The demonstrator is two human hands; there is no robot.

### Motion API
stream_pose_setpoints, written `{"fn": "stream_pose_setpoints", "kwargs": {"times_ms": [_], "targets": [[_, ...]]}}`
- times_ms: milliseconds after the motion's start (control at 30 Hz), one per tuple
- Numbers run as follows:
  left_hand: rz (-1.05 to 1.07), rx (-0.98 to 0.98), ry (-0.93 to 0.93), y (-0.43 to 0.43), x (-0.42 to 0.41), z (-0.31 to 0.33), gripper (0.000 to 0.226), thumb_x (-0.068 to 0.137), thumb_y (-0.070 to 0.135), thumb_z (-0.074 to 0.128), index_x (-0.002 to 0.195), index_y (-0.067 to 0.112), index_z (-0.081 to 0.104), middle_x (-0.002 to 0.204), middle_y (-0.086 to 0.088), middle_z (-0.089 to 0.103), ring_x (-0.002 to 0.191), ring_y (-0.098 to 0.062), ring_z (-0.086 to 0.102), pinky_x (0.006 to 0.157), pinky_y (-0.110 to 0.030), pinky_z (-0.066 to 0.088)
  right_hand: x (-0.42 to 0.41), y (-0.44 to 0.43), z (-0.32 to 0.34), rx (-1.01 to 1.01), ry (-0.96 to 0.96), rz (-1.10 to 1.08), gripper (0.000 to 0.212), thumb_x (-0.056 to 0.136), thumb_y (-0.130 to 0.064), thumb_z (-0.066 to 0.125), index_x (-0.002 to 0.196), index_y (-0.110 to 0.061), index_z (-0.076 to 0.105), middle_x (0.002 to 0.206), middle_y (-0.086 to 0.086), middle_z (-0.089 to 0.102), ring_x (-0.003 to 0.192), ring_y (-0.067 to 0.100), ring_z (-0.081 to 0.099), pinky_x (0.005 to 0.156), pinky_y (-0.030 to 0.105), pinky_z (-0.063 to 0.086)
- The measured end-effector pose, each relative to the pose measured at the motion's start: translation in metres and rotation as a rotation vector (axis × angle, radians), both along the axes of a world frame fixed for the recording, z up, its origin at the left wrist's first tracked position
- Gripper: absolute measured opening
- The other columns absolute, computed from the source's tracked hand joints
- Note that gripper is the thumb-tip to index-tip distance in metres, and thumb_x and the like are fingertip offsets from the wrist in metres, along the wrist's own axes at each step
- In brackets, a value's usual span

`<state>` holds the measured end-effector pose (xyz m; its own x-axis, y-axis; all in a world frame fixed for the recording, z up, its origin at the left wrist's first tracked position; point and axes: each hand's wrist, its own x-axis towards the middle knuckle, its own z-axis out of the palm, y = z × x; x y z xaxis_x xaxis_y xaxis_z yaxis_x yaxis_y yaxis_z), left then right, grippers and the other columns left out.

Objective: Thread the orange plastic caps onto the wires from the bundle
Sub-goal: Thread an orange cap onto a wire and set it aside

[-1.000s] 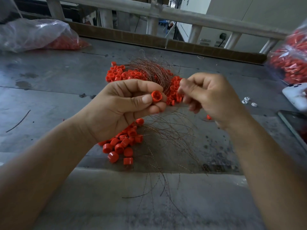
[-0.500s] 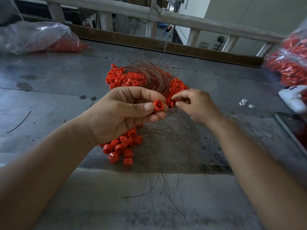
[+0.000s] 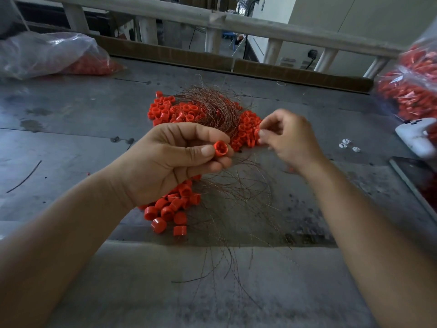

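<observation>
My left hand point(image 3: 170, 162) holds one orange cap point(image 3: 220, 148) between thumb and fingertips, its open end towards me. My right hand point(image 3: 292, 138) is further right and back, thumb and forefinger pinched together on what looks like a thin wire at the edge of the far pile of caps point(image 3: 247, 132). The wire bundle point(image 3: 212, 107) of thin coppery strands curls over that pile and fans out towards me across the grey table point(image 3: 71, 129). A second heap of loose caps point(image 3: 172, 209) lies under my left hand.
A clear bag of orange caps point(image 3: 54, 55) lies at the back left and another bag point(image 3: 411, 88) at the right edge. A white device point(image 3: 416, 136), a dark tablet point(image 3: 416, 178) and small white bits point(image 3: 347, 144) sit at the right. A wooden railing point(image 3: 212, 20) borders the back.
My right hand moved away from the cap in my left hand, to the right and back, to the edge of the far pile. My left hand kept the cap, hardly moving.
</observation>
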<state>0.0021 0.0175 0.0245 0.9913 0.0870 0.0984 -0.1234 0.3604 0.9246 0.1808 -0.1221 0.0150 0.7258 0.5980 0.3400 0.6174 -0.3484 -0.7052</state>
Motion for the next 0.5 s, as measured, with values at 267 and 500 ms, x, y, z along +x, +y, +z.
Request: {"fn": "stream_pose_setpoints", "kwargs": {"times_ms": [267,500], "targets": [[0.041,0.026,0.008,0.001,-0.001,0.0,0.021,0.062,0.007,0.064,0.08,0.008,0.075,0.078,-0.008,0.072,0.074,-0.015,0.07,0.062,-0.017,0.054,-0.03,-0.011,0.031,0.412,0.621,0.323,0.014,0.084,-0.001,0.055,0.083,-0.013,0.062,0.066,-0.001,0.068,0.06,0.009,0.064,0.05,0.017,0.049],[0.058,0.035,0.008,0.003,0.0,-0.001,0.024,0.069,0.001,0.055,0.08,0.009,0.075,0.078,-0.008,0.072,0.074,-0.014,0.07,0.063,-0.017,0.054,-0.052,-0.002,0.029,0.358,0.811,0.465,0.013,0.072,-0.011,0.056,0.084,-0.009,0.061,0.064,0.001,0.068,0.056,0.01,0.065,0.048,0.018,0.05]]}}
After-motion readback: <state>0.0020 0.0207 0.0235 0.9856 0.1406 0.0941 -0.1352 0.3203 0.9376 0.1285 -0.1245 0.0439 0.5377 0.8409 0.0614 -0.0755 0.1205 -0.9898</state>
